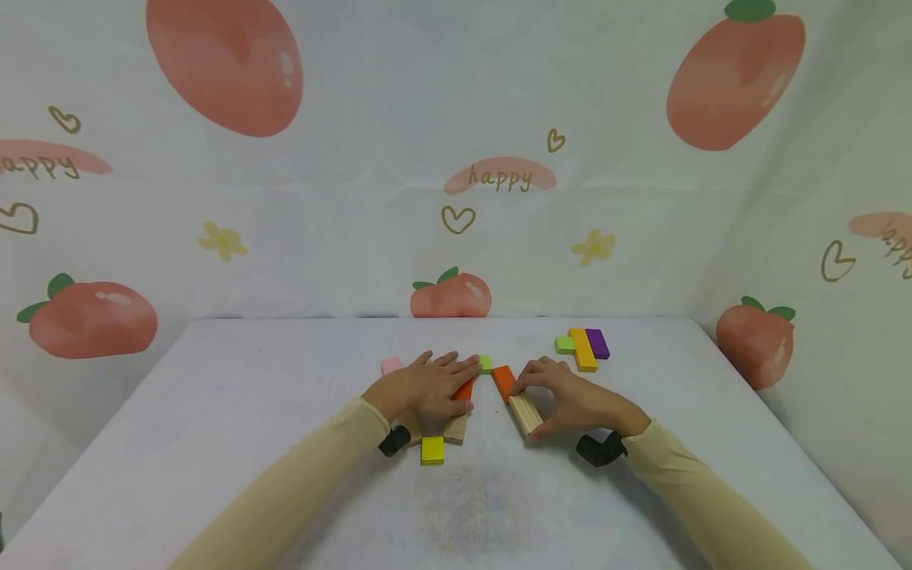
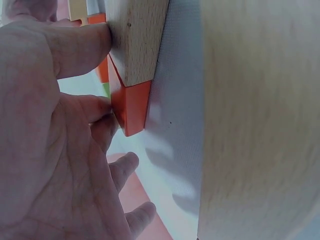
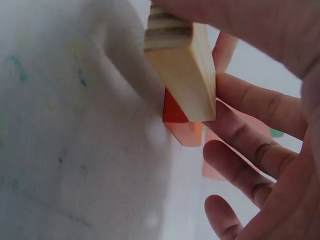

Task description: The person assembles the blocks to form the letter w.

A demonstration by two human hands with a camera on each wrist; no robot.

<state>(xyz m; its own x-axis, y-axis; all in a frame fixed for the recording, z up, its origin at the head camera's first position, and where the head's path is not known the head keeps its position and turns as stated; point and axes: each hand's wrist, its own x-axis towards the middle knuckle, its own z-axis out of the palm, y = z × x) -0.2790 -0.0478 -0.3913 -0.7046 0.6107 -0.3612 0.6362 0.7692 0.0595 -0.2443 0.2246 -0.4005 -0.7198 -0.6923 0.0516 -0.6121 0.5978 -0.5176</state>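
Observation:
In the head view my left hand [image 1: 431,388] spreads palm down over several blocks. Its thumb touches a plain wooden block [image 2: 137,40], and a fingertip meets the orange block [image 2: 131,107] at that block's end. Another wooden block [image 2: 260,125] looms large at the right of the left wrist view, partly under the palm. My right hand [image 1: 580,396] pinches a plain wooden block [image 3: 185,70] lengthwise, thumb at the near end and fingers at the far end. That far end overlaps a second orange block [image 1: 503,380], which lies slanted on the table.
A yellow block [image 1: 431,450] lies nearest me, between the two left wooden blocks. Beyond the left hand are a pink block [image 1: 391,365] and a light green block [image 1: 485,364]. At the back right sit an amber block [image 1: 583,351], a purple block [image 1: 598,343] and a small green one [image 1: 564,345].

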